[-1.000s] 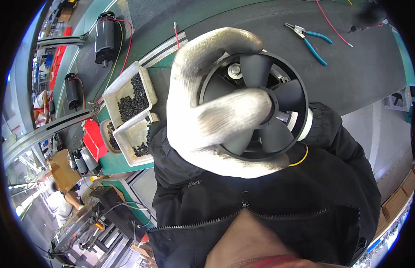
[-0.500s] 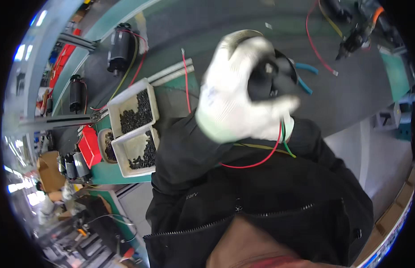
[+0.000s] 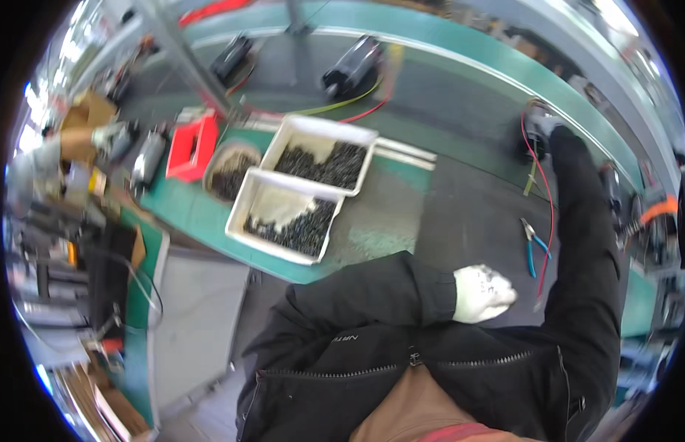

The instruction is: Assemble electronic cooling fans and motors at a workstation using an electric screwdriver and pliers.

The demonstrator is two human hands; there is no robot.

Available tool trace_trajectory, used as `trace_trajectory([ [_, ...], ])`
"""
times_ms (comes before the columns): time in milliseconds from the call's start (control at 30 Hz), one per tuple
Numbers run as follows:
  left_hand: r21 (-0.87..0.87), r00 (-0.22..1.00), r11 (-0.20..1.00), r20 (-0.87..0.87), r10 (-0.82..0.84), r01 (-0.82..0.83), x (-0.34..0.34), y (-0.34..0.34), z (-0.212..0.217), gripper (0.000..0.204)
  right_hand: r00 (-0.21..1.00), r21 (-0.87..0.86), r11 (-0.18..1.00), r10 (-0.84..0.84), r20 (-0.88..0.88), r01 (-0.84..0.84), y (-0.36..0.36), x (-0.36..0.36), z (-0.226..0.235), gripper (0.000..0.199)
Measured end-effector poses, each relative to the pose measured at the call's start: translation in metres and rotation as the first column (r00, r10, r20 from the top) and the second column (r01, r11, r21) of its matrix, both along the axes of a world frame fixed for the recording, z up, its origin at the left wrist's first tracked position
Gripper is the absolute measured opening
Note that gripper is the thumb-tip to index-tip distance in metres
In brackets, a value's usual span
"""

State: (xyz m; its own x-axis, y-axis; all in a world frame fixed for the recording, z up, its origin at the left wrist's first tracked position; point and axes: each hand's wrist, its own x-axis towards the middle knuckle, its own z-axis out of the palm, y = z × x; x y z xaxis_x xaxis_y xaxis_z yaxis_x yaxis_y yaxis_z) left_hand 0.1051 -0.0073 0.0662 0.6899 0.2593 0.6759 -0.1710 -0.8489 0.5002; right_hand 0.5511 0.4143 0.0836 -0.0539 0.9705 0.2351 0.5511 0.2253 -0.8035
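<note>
The right hand (image 3: pixel 543 127) is reaching out to the far edge of the bench (image 3: pixel 460 214), setting a dark fan (image 3: pixel 528 140) there; its grip is hidden, so I cannot tell. Best to keep the red wire (image 3: pixel 550 199) clear while easing it down. The left hand (image 3: pixel 484 293) is closing loosely on nothing near the blue pliers (image 3: pixel 534 247). The fan is looking small, black and blurred.

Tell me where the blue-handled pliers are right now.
In the head view, the blue-handled pliers lie on the dark bench mat at right, just above the gloved left hand and beside the red wire.
</note>
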Motion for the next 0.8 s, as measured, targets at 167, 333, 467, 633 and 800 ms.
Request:
trace_trajectory([
  [167, -0.277, 0.957, 0.942, -0.269, 0.112, -0.188, -0.024, 0.01, -0.057, 0.016, 0.795, 0.125, 0.942, 0.186, 0.577, -0.311, -0.074, -0.409, 0.046, 0.041],
  [333, -0.36, 0.985, 0.926, -0.162, 0.061, -0.116, -0.018, 0.015, -0.057, 0.017, 0.686, -0.312, 0.667, 0.725, 0.061, -0.677, -0.125, -0.584, 0.008, 0.052],
  [467, -0.452, 0.719, 0.881, -0.658, -0.222, -0.141, -0.027, 0.031, -0.016, 0.04, 0.803, -0.532, 0.608, 0.369, -0.468, -0.59, -0.101, -0.637, -0.038, 0.046],
  [633, -0.355, 0.861, 0.93, -0.498, -0.103, -0.094, -0.008, 0.009, -0.066, 0.034, 0.883, -0.415, 0.78, 0.425, -0.198, -0.468, -0.09, -0.663, -0.052, 0.041],
  [800, -0.022, 0.946, 0.951, -0.112, 0.304, -0.308, -0.032, 0.015, -0.055, 0.014, 0.82, -0.195, 0.919, 0.394, 0.416, -0.342, -0.102, -0.595, -0.01, 0.05],
])
